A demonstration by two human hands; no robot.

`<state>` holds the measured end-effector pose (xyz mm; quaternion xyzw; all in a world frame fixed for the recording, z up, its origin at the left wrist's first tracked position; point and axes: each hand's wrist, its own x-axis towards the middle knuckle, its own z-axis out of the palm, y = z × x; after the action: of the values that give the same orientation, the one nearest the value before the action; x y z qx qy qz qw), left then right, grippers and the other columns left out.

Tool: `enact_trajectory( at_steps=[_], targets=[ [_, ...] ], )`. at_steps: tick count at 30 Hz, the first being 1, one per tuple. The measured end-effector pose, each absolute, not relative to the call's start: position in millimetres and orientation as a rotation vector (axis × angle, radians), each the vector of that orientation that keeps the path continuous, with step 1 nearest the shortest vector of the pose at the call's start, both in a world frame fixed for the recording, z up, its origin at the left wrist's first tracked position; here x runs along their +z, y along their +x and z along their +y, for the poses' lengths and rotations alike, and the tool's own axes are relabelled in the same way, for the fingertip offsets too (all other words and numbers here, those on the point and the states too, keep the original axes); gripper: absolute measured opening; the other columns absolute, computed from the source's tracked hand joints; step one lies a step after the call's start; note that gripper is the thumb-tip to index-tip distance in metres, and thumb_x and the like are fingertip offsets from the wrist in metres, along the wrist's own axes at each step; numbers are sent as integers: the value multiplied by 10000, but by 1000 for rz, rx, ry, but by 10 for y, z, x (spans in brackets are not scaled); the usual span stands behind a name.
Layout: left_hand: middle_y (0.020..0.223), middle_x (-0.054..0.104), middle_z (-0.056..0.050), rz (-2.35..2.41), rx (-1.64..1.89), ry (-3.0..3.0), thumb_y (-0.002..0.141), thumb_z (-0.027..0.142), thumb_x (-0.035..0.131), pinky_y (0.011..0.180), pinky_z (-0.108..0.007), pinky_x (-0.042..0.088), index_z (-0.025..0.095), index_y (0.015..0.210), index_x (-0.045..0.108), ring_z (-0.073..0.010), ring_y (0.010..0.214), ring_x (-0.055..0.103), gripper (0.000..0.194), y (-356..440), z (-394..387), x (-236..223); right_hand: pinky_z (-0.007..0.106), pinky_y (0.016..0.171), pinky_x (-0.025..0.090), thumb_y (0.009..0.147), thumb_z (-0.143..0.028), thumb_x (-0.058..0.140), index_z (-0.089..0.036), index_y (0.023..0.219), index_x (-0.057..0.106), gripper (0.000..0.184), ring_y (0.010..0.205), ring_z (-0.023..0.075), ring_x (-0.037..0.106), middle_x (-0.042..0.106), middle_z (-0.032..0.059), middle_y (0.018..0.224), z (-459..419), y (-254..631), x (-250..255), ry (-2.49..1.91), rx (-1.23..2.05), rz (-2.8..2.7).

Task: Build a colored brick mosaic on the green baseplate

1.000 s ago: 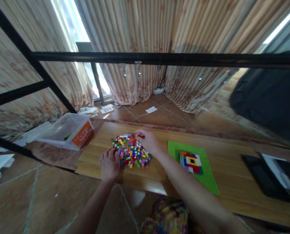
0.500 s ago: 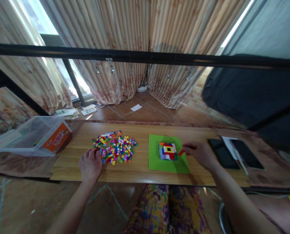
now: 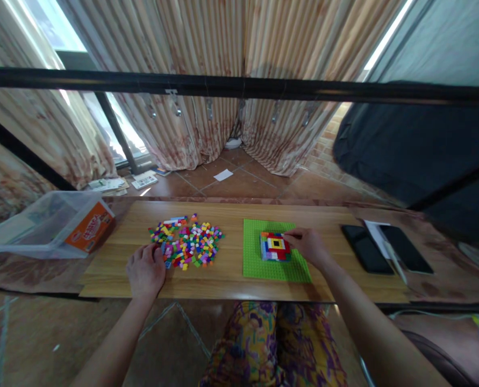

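A heap of small coloured bricks point(image 3: 188, 243) lies on the wooden board point(image 3: 227, 279). To its right a green baseplate point(image 3: 255, 260) carries a square multicoloured brick build point(image 3: 274, 246). My right hand point(image 3: 308, 245) rests on the baseplate, its fingers pinched at the build's top right corner; a red brick seems to be under the fingertips. My left hand point(image 3: 145, 269) lies curled at the heap's near left edge, touching the bricks.
A clear plastic box with an orange label point(image 3: 49, 226) stands at the left. Two dark phones point(image 3: 366, 249) and a pen lie at the right. A black bar point(image 3: 239, 86) crosses overhead; curtains hang behind. Patterned trousers point(image 3: 271, 344) show below the board.
My right hand carried a red brick from the heap across to the baseplate and now presses at the build's corner. The left hand stayed by the heap. The view swung to the right.
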<state>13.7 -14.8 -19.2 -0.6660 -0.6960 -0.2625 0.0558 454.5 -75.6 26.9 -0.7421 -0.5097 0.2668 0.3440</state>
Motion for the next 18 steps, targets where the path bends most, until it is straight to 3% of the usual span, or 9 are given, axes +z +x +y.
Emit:
enact_trajectory(
  at_steps=[7, 13, 18],
  targets=[
    [1114, 665, -173, -2116, -781, -2022, 946, 396, 331, 950, -431, 419, 116, 1085, 670, -298, 1057, 571, 462, 144, -150, -189, 302, 613, 555, 722, -415, 631, -163, 786, 700, 269, 622, 181, 665, 707, 29, 674, -872, 4520, 137, -1771, 848, -1030],
    [1100, 669, -162, -2096, -793, -2023, 939, 395, 347, 944, -424, 418, 130, 1071, 670, -293, 1043, 577, 438, 129, -147, -204, 253, 496, 482, 573, -507, 748, -154, 796, 704, 420, 533, 131, 571, 641, 0, 588, -937, 4427, 116, -1730, 863, -913],
    [1108, 662, -176, -2113, -794, -2022, 941, 391, 343, 952, -437, 409, 124, 1076, 662, -297, 1051, 568, 438, 148, -151, -194, 238, 450, 447, 515, -498, 777, -154, 758, 700, 429, 490, 113, 526, 603, -2, 537, -922, 4358, 159, -1713, 869, -831]
  ],
)
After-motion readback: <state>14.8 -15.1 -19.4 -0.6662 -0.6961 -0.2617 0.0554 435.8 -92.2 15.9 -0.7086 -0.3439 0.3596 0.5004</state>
